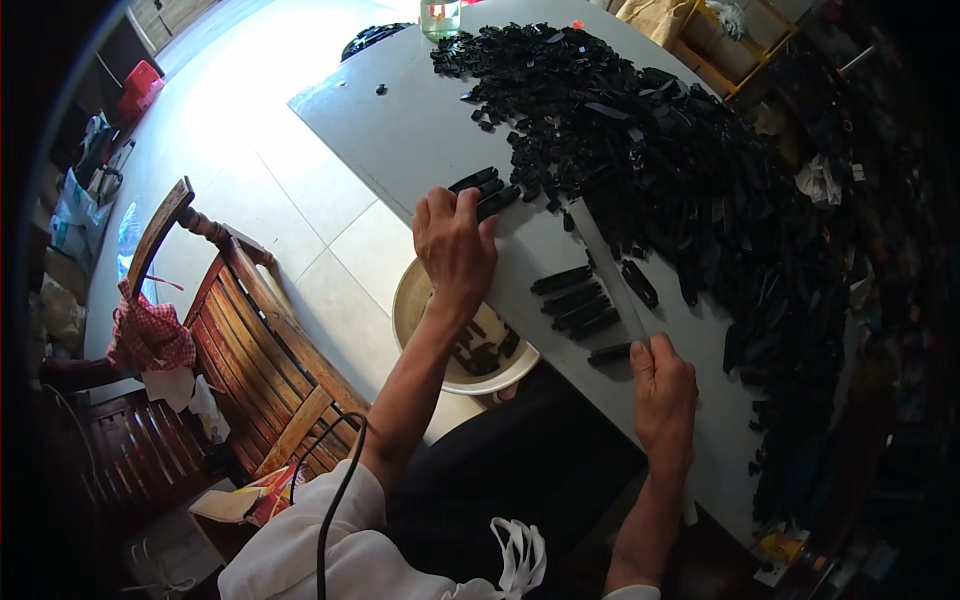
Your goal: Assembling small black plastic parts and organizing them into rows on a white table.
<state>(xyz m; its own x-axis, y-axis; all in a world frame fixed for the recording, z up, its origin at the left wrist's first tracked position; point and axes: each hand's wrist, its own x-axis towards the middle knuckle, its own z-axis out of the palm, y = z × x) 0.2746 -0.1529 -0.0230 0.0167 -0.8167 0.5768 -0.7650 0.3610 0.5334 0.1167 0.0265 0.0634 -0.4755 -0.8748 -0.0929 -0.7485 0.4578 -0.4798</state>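
Note:
My left hand (455, 245) is at the table's left edge, fingers curled onto a small group of long black plastic pieces (487, 190). Its fingertips hide part of them. In my right hand (665, 390) is a flat, pale strip (612, 270), gripped at its near end and pointing away over the table. Left of the strip, several similar black pieces (578, 302) lie side by side in a row. One single black piece (612, 353) lies by my right thumb. Another long piece (640, 284) rests just right of the strip.
A large heap of black plastic parts (640, 140) covers the far and right side of the grey table (390, 130). Below the table's left edge stands a round basin (403, 310) with dark pieces inside. A wooden chair (260, 350) is at left; a glass jar (440, 20) stands far back.

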